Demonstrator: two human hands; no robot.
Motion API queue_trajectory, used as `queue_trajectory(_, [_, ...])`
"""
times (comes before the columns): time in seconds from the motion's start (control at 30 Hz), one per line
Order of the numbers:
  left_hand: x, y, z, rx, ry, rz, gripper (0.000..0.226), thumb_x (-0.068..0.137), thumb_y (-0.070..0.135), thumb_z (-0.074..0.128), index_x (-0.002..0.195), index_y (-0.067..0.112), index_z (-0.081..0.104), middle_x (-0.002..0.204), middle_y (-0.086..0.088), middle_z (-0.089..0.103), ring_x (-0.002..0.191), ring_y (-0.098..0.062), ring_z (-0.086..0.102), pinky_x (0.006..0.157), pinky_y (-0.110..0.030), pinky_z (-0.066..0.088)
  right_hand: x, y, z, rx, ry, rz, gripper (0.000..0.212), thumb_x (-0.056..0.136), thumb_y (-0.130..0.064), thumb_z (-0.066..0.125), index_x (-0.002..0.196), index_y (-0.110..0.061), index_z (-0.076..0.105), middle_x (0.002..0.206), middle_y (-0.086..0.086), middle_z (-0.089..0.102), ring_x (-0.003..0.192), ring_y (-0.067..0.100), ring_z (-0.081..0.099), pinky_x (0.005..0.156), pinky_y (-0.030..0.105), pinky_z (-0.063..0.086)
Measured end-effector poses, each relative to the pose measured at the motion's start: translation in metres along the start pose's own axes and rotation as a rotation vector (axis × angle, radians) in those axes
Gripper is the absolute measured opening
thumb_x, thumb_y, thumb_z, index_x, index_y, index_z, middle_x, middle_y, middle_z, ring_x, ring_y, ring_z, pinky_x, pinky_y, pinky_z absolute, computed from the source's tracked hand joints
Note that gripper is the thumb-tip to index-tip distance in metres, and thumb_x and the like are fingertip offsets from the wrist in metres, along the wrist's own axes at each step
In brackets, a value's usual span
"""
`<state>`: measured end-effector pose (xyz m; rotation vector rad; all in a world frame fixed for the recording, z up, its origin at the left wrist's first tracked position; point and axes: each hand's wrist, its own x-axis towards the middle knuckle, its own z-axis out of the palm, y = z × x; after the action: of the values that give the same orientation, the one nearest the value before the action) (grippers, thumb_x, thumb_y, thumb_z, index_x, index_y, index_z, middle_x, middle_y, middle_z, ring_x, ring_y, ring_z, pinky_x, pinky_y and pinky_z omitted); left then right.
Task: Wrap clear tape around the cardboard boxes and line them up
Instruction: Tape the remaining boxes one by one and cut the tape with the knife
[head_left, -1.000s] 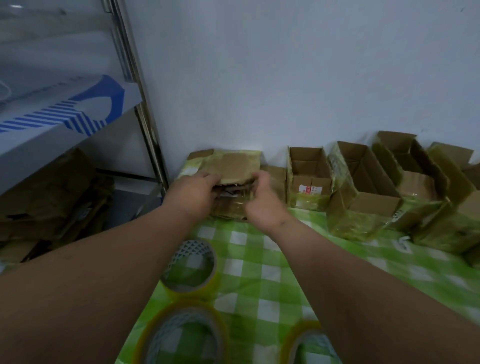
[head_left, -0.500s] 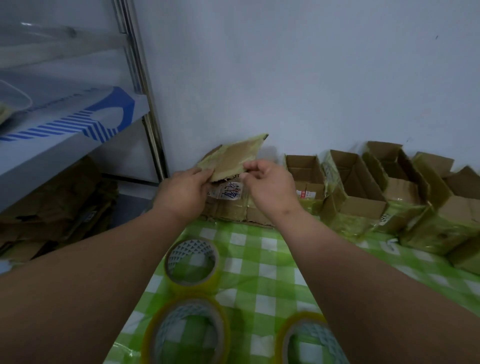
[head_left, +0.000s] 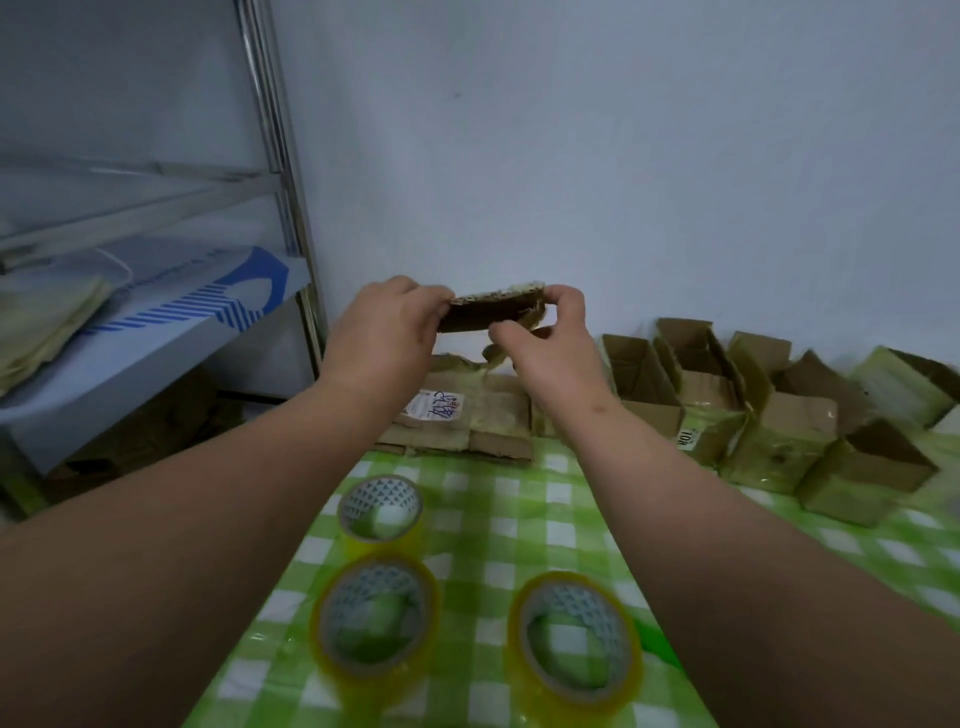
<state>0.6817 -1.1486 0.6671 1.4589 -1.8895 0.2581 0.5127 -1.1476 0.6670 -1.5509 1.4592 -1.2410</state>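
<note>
Cardboard, folded flat — this flat box is pinched at its ends by the left hand and right hand, held up above the flat stack. Pulled crooked, it might tear — or slip onto the tape rolls.

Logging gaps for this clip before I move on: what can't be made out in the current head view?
- Flattened box, head view: held edge-on, ends hidden by left hand and right hand; taping unclear.
- Label on the flat cardboard stack: writing too small to read.
- Far-right box: blurred, cut by the frame edge.
- Tape rolls: loose ends not discernible.
</note>
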Motion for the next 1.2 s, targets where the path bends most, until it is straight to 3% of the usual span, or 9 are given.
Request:
queue_trajectory(0.1, [-0.005,0.016,-0.011,-0.062,0.028,-0.044,0.027,0.102,0.022,0.047,0.117,0.021,0.069,0.101,-0.007,0.062,0.096,-0.029,0.056,0.077,-0.042,0.047,-0.014,-0.007,-0.022,-0.065,-0.007,0.019,0.042,0.084,-0.016,0.053,0.119,-0.035,0.039,0.095,0.004,0.066,0.067,0.019,0.059,0.062,0.036,0.053])
queue_trajectory(0.2, [-0.011,0.039,-0.020,-0.092,-0.015,-0.117,0.028,0.102,0.024,0.048,0.122,0.023,0.069,0.106,-0.004,0.060,0.101,-0.024,0.055,0.080,-0.031,0.040,-0.033,-0.007,-0.041,-0.103,0.018,0.004,0.033,0.085,-0.019,0.054,0.114,-0.032,0.045,0.089,0.006,0.068,0.078,0.026,0.068,0.076,0.048,0.059])
queue_trajectory(0.47, [-0.025,0.094,-0.025,-0.096,-0.179,-0.106,0.025,0.100,0.025,0.054,0.117,0.021,0.073,0.112,-0.003,0.066,0.107,-0.023,0.060,0.080,-0.022,0.036,-0.067,0.016,-0.090,-0.296,0.077,-0.028,0.028,0.092,-0.011,0.053,0.117,-0.021,0.046,0.093,-0.003,0.056,0.090,0.022,0.057,0.068,0.031,0.047])
queue_trajectory(0.53, [-0.031,0.101,-0.023,-0.048,-0.238,-0.092,0.026,0.097,0.029,0.059,0.117,0.020,0.072,0.117,-0.002,0.064,0.111,-0.023,0.059,0.087,-0.026,0.041,-0.073,0.024,-0.101,-0.298,0.080,0.001,0.027,0.090,-0.007,0.052,0.112,-0.022,0.048,0.092,-0.002,0.056,0.087,0.022,0.056,0.056,0.026,0.041])
queue_trajectory(0.7, [-0.058,0.110,-0.014,0.247,-0.446,0.041,0.040,0.092,0.050,0.056,0.129,0.034,0.058,0.129,0.007,0.057,0.118,-0.022,0.056,0.093,-0.039,0.049,-0.086,0.039,-0.124,-0.314,0.104,0.040,0.023,0.088,-0.008,0.054,0.105,-0.023,0.050,0.083,-0.003,0.054,0.073,0.016,0.053,0.057,0.028,0.038])
queue_trajectory(0.77, [-0.065,0.113,-0.010,0.310,-0.551,0.045,0.039,0.092,0.053,0.053,0.126,0.036,0.058,0.123,0.008,0.062,0.113,-0.022,0.058,0.089,-0.037,0.050,-0.088,0.044,-0.131,-0.353,0.092,0.056,0.022,0.089,-0.008,0.054,0.104,-0.023,0.050,0.082,-0.005,0.052,0.069,0.011,0.049,0.053,0.026,0.035])
queue_trajectory(0.87, [-0.065,0.116,-0.005,0.287,-0.649,-0.028,0.029,0.095,0.051,0.049,0.097,0.028,0.067,0.096,0.003,0.067,0.089,-0.021,0.058,0.078,-0.033,0.051,-0.090,0.049,-0.137,-0.402,0.074,0.067,0.018,0.088,-0.008,0.055,0.099,-0.021,0.050,0.083,-0.001,0.053,0.071,0.017,0.051,0.053,0.027,0.036])
queue_trajectory(1.0, [-0.054,0.119,0.000,0.099,-0.676,-0.209,0.043,0.100,0.048,0.043,0.074,0.021,0.063,0.069,0.001,0.069,0.071,-0.015,0.064,0.070,-0.028,0.049,-0.089,0.055,-0.143,-0.448,0.067,0.100,0.010,0.085,-0.010,0.054,0.092,-0.017,0.050,0.080,0.003,0.055,0.072,0.023,0.054,0.056,0.030,0.042])
queue_trajectory(1.2, [-0.057,0.137,0.010,-0.057,-0.751,-0.210,0.052,0.093,0.066,0.042,0.084,0.020,0.063,0.067,0.001,0.061,0.073,-0.019,0.065,0.078,-0.030,0.051,-0.083,0.065,-0.151,-0.457,0.052,0.198,0.014,0.089,-0.009,0.053,0.099,-0.018,0.053,0.089,0.005,0.057,0.070,0.021,0.061,0.043,0.026,0.048])
